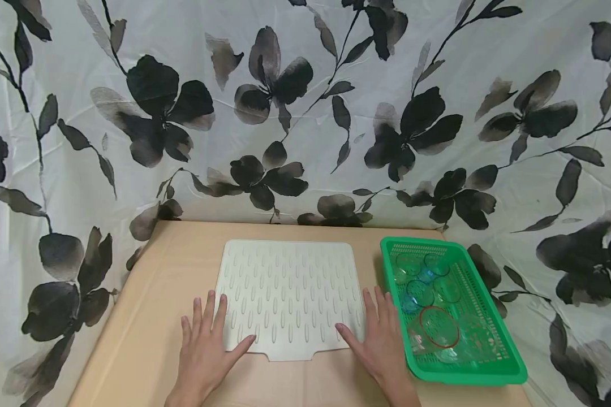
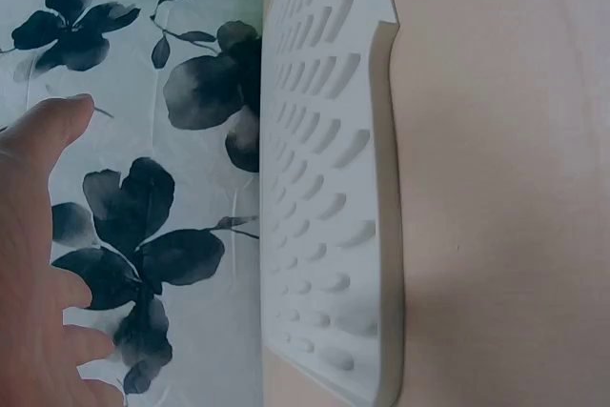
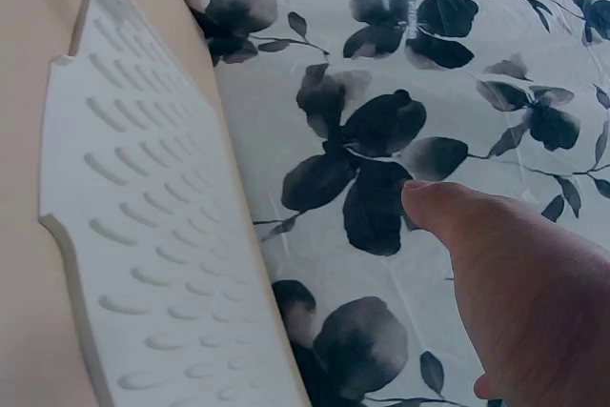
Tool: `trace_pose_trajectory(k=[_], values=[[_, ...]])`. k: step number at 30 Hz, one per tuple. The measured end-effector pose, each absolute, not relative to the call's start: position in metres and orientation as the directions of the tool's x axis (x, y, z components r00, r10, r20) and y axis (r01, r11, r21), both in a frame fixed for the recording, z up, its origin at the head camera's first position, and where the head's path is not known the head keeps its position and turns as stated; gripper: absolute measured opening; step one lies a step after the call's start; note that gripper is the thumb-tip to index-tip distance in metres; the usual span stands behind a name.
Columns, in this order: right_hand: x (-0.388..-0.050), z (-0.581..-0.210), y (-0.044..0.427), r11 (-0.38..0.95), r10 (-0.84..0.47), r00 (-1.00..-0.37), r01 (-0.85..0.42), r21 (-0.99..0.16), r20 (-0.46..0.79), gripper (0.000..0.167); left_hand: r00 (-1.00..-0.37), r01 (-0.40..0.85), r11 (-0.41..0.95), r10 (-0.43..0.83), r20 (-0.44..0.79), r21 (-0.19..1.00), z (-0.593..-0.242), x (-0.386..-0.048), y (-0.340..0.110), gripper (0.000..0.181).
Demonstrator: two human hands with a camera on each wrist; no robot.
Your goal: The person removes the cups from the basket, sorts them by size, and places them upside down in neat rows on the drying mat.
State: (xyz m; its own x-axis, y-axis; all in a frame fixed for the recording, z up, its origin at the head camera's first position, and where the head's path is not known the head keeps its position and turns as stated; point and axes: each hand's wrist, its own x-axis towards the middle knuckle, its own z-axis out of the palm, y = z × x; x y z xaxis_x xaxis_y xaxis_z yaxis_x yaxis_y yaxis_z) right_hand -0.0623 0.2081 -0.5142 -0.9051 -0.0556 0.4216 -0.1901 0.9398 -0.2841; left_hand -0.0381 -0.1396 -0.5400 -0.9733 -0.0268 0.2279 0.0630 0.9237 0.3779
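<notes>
A white mat covered in rows of raised oblong ridges lies flat on the table, with a notched near edge. Just off its left side is my left hand, fingers straight and thumb spread toward the mat. My right hand mirrors it at the mat's right side, between mat and basket. Neither hand holds anything. Both wrist views show the mat apart from the visible thumb and fingers. To the right stands a green basket containing several clear cups, some bluish and one red-rimmed cup.
The light wooden table extends left of the mat and in front of it. A white cloth with dark flowers hangs behind the table and shows along both sides. The basket sits at the table's right edge.
</notes>
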Motion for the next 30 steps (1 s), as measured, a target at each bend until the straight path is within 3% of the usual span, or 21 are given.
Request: trace_pose_trajectory(k=[14,30], values=[[-0.075,-0.484,0.241,0.948,0.056,-0.895,-0.093,-0.306,0.443,0.097,-0.983,0.018,0.908,-0.06,0.172,0.419,-0.535,-0.047,-0.163,0.112],[-0.061,-0.482,0.286,0.923,0.248,-0.884,0.091,-0.374,0.397,0.1,-0.986,-0.044,0.894,-0.112,0.125,0.447,-0.553,-0.044,-0.183,0.118]])
